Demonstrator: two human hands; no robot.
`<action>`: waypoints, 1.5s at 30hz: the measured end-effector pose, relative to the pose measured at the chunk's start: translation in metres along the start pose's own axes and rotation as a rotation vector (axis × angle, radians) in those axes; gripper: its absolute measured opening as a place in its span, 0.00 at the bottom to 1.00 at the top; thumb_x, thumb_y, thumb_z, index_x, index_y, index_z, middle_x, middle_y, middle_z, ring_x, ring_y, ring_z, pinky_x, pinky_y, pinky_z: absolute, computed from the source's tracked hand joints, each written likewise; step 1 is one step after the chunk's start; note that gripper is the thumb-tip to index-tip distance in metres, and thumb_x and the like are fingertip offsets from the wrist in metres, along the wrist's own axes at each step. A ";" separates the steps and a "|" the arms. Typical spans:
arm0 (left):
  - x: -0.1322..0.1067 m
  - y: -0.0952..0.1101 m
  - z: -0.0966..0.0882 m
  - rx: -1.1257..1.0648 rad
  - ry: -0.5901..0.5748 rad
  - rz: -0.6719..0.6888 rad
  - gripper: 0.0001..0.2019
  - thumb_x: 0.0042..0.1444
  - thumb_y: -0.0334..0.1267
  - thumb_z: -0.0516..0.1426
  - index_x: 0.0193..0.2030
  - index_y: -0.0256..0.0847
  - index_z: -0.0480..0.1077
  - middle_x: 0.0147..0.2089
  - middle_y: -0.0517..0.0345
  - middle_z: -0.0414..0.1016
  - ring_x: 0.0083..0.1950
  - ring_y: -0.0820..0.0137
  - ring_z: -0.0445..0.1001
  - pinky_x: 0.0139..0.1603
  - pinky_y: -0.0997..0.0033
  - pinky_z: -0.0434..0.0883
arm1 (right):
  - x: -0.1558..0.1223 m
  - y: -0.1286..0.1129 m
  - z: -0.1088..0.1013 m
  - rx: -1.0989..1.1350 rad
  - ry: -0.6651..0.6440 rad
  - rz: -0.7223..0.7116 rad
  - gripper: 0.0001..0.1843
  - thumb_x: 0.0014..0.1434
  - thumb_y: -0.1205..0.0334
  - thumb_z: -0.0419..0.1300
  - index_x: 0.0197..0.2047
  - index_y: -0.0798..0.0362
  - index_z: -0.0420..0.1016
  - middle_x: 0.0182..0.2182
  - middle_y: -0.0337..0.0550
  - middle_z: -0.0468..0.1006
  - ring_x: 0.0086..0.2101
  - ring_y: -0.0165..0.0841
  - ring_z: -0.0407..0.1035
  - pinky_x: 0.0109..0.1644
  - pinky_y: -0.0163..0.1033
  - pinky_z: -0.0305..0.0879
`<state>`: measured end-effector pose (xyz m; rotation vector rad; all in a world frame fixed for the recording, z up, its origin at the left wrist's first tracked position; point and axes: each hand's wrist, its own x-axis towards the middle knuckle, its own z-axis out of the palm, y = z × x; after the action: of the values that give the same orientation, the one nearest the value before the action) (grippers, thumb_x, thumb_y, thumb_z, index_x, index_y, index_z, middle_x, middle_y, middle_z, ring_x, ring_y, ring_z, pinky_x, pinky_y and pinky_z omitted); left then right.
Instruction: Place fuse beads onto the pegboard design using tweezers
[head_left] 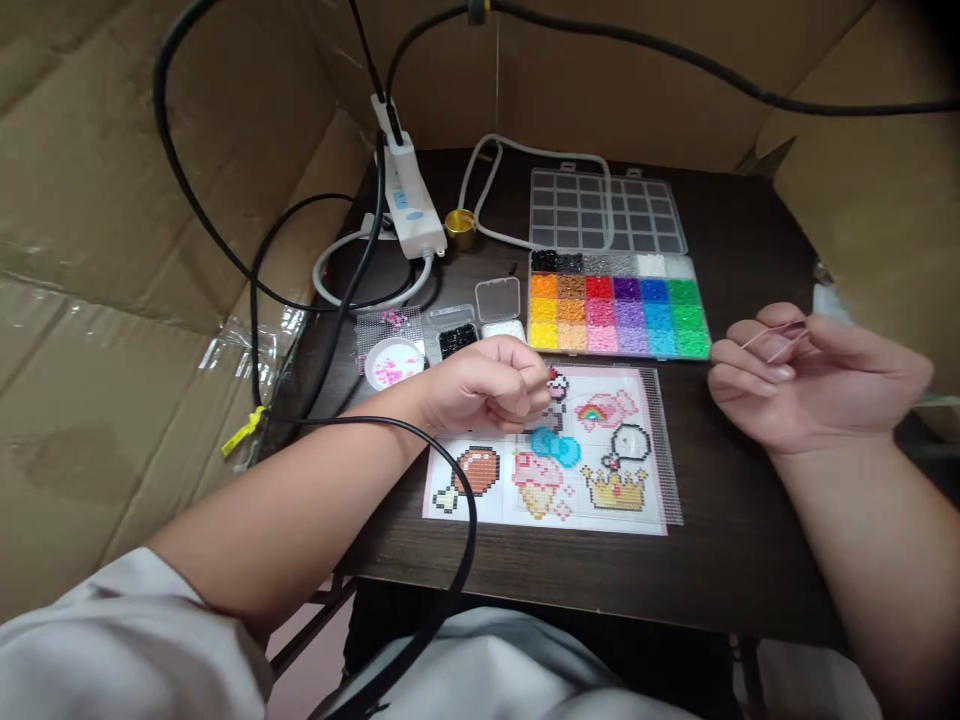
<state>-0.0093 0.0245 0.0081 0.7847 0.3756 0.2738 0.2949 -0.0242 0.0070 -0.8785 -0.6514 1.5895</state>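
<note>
Over the upper part of the pattern sheet (487, 508), my left hand (491, 385) is balled into a fist, can't tell if anything's inside. Off to the right, clear of the table's middle, my right hand (825, 380) is raised palm-up, pinching what looks like thin tweezers (787, 345) between thumb and fingers. Sheet lies flat under a clear pegboard (670, 440), sorted bead box (637, 355) just beyond, white dish (373, 372) of pink beads left of my fist.
</note>
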 end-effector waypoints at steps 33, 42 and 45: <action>0.002 0.005 0.002 0.027 0.173 -0.028 0.30 0.48 0.25 0.65 0.20 0.40 0.42 0.17 0.70 0.44 0.15 0.84 0.47 0.14 0.85 0.52 | 0.009 0.010 0.002 -0.386 -0.317 -0.070 0.07 0.49 0.61 0.75 0.32 0.52 0.85 0.33 0.47 0.83 0.20 0.26 0.69 0.21 0.35 0.67; 0.003 0.006 0.003 0.035 0.194 -0.037 0.30 0.48 0.26 0.65 0.19 0.40 0.42 0.17 0.69 0.44 0.15 0.84 0.47 0.14 0.84 0.52 | 0.009 0.014 -0.006 -0.611 -0.306 -0.107 0.05 0.53 0.62 0.73 0.35 0.51 0.87 0.32 0.47 0.85 0.18 0.25 0.64 0.19 0.35 0.61; 0.003 0.006 0.004 0.041 0.192 -0.034 0.30 0.48 0.26 0.66 0.19 0.40 0.42 0.17 0.69 0.44 0.15 0.84 0.47 0.14 0.84 0.52 | 0.009 0.014 -0.008 -0.640 -0.299 -0.114 0.04 0.53 0.62 0.73 0.35 0.50 0.87 0.30 0.45 0.85 0.17 0.25 0.64 0.19 0.35 0.59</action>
<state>-0.0059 0.0269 0.0139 0.7940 0.5770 0.3113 0.2925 -0.0183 -0.0105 -1.0413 -1.4487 1.4340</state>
